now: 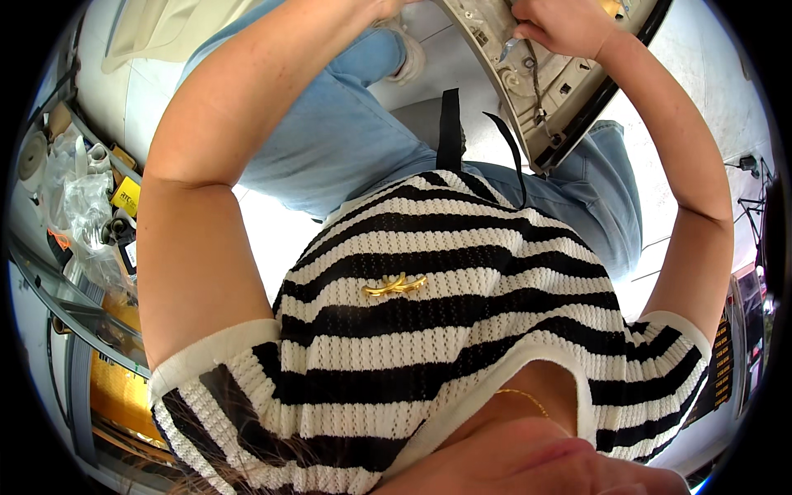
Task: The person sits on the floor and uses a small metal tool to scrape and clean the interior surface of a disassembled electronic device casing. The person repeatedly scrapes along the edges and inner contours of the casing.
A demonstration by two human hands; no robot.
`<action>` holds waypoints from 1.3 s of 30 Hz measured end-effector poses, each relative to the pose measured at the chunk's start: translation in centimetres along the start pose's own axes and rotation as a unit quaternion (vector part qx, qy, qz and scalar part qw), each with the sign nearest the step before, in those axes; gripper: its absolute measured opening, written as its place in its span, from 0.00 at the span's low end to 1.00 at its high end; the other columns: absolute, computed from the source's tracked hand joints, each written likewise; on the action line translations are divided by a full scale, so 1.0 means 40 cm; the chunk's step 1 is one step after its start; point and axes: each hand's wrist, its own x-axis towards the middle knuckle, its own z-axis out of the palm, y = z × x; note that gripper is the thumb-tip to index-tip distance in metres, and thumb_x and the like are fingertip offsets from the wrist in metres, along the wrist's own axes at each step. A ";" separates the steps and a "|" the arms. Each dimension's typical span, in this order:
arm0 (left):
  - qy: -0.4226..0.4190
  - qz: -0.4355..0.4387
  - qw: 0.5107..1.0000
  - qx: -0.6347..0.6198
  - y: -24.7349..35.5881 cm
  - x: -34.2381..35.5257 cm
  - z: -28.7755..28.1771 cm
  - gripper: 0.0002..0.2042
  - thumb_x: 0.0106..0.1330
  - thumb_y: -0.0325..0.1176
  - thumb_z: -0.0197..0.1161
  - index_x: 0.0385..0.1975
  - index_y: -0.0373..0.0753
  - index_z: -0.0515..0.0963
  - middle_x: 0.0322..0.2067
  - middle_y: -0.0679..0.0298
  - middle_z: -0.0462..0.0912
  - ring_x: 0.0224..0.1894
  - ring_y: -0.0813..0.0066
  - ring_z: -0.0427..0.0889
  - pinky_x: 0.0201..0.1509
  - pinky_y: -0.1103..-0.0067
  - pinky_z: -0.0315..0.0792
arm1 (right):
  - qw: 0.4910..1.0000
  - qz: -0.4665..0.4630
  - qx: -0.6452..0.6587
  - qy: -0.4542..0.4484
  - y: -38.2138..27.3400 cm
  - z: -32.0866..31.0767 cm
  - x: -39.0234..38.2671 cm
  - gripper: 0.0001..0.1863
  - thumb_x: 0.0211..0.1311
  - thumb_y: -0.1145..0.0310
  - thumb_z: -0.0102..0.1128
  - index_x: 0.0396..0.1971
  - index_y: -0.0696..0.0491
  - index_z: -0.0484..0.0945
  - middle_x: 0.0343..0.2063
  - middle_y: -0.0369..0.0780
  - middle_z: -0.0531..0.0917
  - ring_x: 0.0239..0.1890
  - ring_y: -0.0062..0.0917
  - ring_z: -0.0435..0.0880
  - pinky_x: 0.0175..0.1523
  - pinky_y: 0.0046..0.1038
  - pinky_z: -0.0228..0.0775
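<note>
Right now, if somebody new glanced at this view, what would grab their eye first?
The black-and-white striped knit top fills the middle and bottom, with a small gold ornament on it. At the top, the right hand is closed on a small metal part against a beige panel with dangling wires; the left hand runs out of view. At the left edge sits a cluttered shelf.

The right hand point(565, 26) is closed on the beige panel point(528, 99), whose wiring point(536, 78) and black edge point(594, 107) crowd the space just below it. Left of the hand, bare pale floor point(429, 25) lies open beside a white shoe point(410, 58). The person's knees block the way beneath.
</note>
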 end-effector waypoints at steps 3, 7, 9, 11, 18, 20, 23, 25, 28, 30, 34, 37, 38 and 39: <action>0.011 0.004 1.000 0.004 0.016 -0.011 0.019 0.06 0.49 0.22 0.52 0.27 0.36 0.73 0.22 0.62 0.73 0.23 0.71 0.72 0.22 0.78 0.67 | 0.998 0.046 0.039 -0.001 0.003 0.010 -0.011 0.13 0.48 0.56 0.60 0.16 0.50 0.76 0.13 0.40 0.76 0.20 0.37 0.77 0.26 0.36 0.67; 0.003 -0.001 1.000 0.016 0.025 -0.006 0.016 0.06 0.49 0.23 0.52 0.27 0.35 0.72 0.22 0.62 0.72 0.20 0.72 0.71 0.18 0.80 0.62 | 0.980 0.156 0.126 0.011 -0.006 0.081 -0.074 0.14 0.53 0.56 0.61 0.20 0.53 0.76 0.13 0.41 0.73 0.21 0.36 0.76 0.28 0.35 0.64; 0.003 0.008 1.000 0.010 0.022 -0.006 0.025 0.05 0.49 0.23 0.52 0.26 0.35 0.72 0.21 0.62 0.72 0.19 0.73 0.70 0.16 0.81 0.60 | 0.974 0.185 0.133 -0.007 -0.008 0.087 -0.082 0.15 0.54 0.55 0.59 0.21 0.52 0.76 0.14 0.40 0.74 0.22 0.36 0.76 0.28 0.34 0.65; 0.001 -0.005 1.000 0.027 0.021 -0.002 0.023 0.05 0.49 0.23 0.52 0.26 0.35 0.72 0.21 0.62 0.72 0.18 0.73 0.69 0.16 0.81 0.59 | 0.985 0.145 0.093 0.014 -0.008 0.072 -0.076 0.15 0.55 0.55 0.59 0.21 0.52 0.75 0.14 0.40 0.75 0.22 0.37 0.76 0.28 0.34 0.65; 0.011 -0.006 1.000 0.027 0.035 -0.006 0.039 0.06 0.49 0.22 0.51 0.27 0.35 0.73 0.21 0.62 0.73 0.17 0.73 0.69 0.14 0.81 0.56 | 1.000 0.013 -0.019 -0.021 -0.013 -0.030 -0.003 0.11 0.44 0.57 0.61 0.15 0.48 0.77 0.15 0.39 0.78 0.20 0.37 0.78 0.27 0.35 0.70; 0.012 -0.019 1.000 0.022 0.043 -0.011 0.038 0.06 0.49 0.22 0.51 0.27 0.35 0.73 0.22 0.61 0.74 0.16 0.73 0.69 0.14 0.81 0.56 | 1.000 0.022 0.011 -0.004 -0.008 -0.025 -0.004 0.10 0.45 0.57 0.61 0.16 0.48 0.79 0.16 0.40 0.79 0.20 0.38 0.78 0.27 0.36 0.70; 0.009 -0.002 1.000 0.011 0.050 -0.013 0.045 0.07 0.49 0.22 0.51 0.28 0.35 0.73 0.22 0.61 0.74 0.16 0.73 0.69 0.13 0.80 0.56 | 0.993 0.091 0.070 -0.013 0.010 0.002 -0.029 0.10 0.45 0.58 0.60 0.19 0.48 0.80 0.17 0.41 0.79 0.20 0.39 0.78 0.28 0.36 0.70; 0.010 0.010 1.000 0.011 0.051 -0.012 0.048 0.08 0.49 0.22 0.51 0.29 0.34 0.74 0.23 0.61 0.75 0.16 0.73 0.69 0.13 0.80 0.56 | 0.986 0.133 0.098 -0.024 0.014 0.022 -0.045 0.10 0.46 0.58 0.60 0.19 0.49 0.80 0.17 0.42 0.79 0.21 0.39 0.78 0.29 0.36 0.70; 0.016 0.008 0.999 0.028 0.044 0.000 0.040 0.09 0.50 0.22 0.51 0.31 0.33 0.74 0.23 0.60 0.75 0.17 0.73 0.70 0.14 0.80 0.57 | 0.987 0.135 0.088 -0.024 0.009 0.029 -0.049 0.12 0.47 0.57 0.60 0.18 0.50 0.79 0.17 0.42 0.79 0.21 0.39 0.78 0.29 0.37 0.70; 0.016 0.003 0.999 0.046 0.041 0.012 0.026 0.09 0.51 0.22 0.51 0.32 0.33 0.74 0.24 0.59 0.76 0.19 0.72 0.72 0.15 0.80 0.60 | 0.994 0.097 0.047 -0.013 0.003 0.006 -0.032 0.13 0.48 0.57 0.60 0.17 0.51 0.78 0.17 0.42 0.79 0.21 0.39 0.78 0.29 0.37 0.70; 0.030 0.019 0.999 0.006 0.054 -0.023 0.068 0.09 0.52 0.22 0.51 0.34 0.32 0.74 0.27 0.58 0.77 0.24 0.70 0.76 0.19 0.80 0.67 | 0.997 0.066 0.007 -0.048 0.004 -0.016 -0.023 0.14 0.49 0.56 0.59 0.16 0.51 0.77 0.16 0.42 0.78 0.21 0.39 0.78 0.29 0.37 0.70; 0.017 0.018 1.000 0.000 0.058 -0.021 0.061 0.10 0.52 0.21 0.51 0.35 0.32 0.74 0.29 0.58 0.78 0.26 0.69 0.77 0.22 0.79 0.69 | 0.988 0.130 0.059 -0.053 0.006 -0.006 -0.031 0.13 0.49 0.56 0.59 0.17 0.51 0.77 0.16 0.42 0.78 0.22 0.39 0.79 0.30 0.36 0.70; 0.012 0.014 1.000 0.007 0.056 -0.011 0.052 0.10 0.52 0.21 0.51 0.35 0.32 0.74 0.29 0.58 0.77 0.26 0.69 0.77 0.22 0.79 0.69 | 0.986 0.139 0.077 -0.052 0.011 0.007 -0.035 0.13 0.49 0.56 0.59 0.17 0.50 0.77 0.16 0.42 0.78 0.22 0.38 0.79 0.30 0.36 0.70; 0.008 0.011 1.000 0.015 0.053 -0.004 0.046 0.10 0.52 0.21 0.51 0.35 0.32 0.74 0.29 0.58 0.77 0.26 0.69 0.77 0.22 0.79 0.69 | 0.983 0.148 0.095 -0.052 0.014 0.013 -0.037 0.13 0.49 0.56 0.59 0.17 0.50 0.77 0.16 0.42 0.78 0.22 0.38 0.79 0.30 0.36 0.70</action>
